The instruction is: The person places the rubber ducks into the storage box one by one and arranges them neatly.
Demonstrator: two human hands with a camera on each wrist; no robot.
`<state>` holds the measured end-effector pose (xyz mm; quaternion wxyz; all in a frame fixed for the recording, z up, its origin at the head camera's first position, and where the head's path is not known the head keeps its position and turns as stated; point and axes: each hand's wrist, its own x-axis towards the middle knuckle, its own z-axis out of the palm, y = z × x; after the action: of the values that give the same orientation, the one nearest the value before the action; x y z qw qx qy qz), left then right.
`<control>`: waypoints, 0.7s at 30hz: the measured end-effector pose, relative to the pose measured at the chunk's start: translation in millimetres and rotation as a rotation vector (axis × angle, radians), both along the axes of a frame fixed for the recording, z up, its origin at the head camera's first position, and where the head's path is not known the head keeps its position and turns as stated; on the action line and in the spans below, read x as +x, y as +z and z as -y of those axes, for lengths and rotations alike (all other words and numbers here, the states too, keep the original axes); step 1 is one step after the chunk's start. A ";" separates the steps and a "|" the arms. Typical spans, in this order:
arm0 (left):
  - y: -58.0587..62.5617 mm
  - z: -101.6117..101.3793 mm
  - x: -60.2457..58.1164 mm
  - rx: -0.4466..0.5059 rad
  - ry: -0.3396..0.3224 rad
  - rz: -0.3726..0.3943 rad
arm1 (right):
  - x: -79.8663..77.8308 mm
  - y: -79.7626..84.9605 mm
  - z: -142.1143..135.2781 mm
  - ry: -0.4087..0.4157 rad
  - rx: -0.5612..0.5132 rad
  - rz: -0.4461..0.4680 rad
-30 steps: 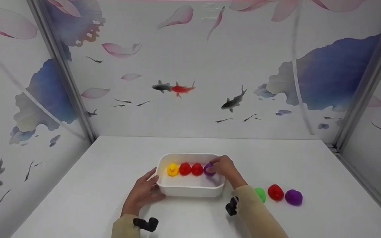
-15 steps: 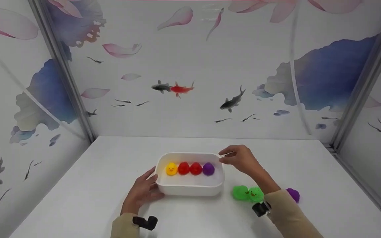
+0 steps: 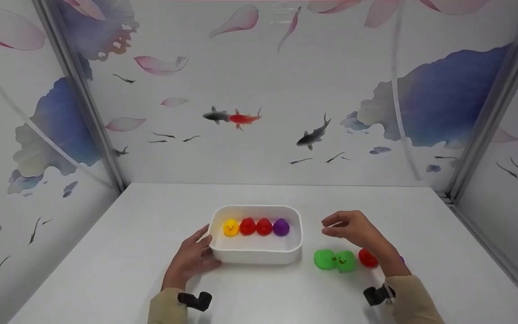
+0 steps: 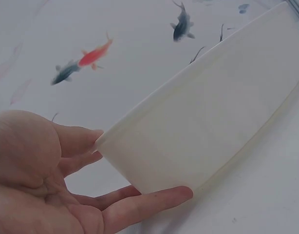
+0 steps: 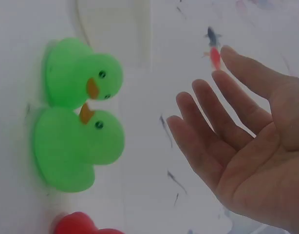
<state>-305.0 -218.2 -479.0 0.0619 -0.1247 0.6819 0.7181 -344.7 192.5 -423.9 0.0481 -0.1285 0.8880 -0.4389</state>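
A white plastic box (image 3: 259, 256) holds a row of small rubber ducks: a yellow duck (image 3: 231, 227), two red ducks (image 3: 247, 227) and a purple duck (image 3: 281, 227). My left hand (image 3: 190, 256) rests against the box's left end. In the left wrist view its thumb touches the rim corner, and one straight finger (image 4: 149, 204) lies along the lower wall. My right hand (image 3: 353, 227) hovers to the right of the box with nothing in it, fingers loosely bent. Two green ducks (image 5: 66, 146) sit beak to beak below it, also in the head view.
Right of the green ducks lies another red duck (image 3: 368, 257), partly covered by my right forearm. Only a sliver of another purple duck (image 3: 402, 259) shows behind that arm. The white table (image 3: 173, 198) ends at printed wall panels at the back and sides.
My right hand has let go of the purple duck inside the box, risen out and moved right, above the green ducks. My left hand has stayed at the box's end.
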 end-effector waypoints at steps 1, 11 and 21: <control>0.7 0.0 0.2 -0.001 -0.001 -0.002 | -2.1 -1.8 -2.4 0.013 0.000 0.009; 2.6 0.1 1.0 0.015 -0.010 -0.015 | -13.1 -21.4 -25.6 0.184 0.026 0.091; 2.7 1.0 3.6 0.013 -0.020 -0.016 | -13.4 -27.6 -30.3 0.287 0.096 0.113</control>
<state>-301.4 -219.2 -476.3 0.0647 -0.1118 0.6790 0.7227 -358.1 222.8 -451.6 0.1661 -0.2267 0.8764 -0.3910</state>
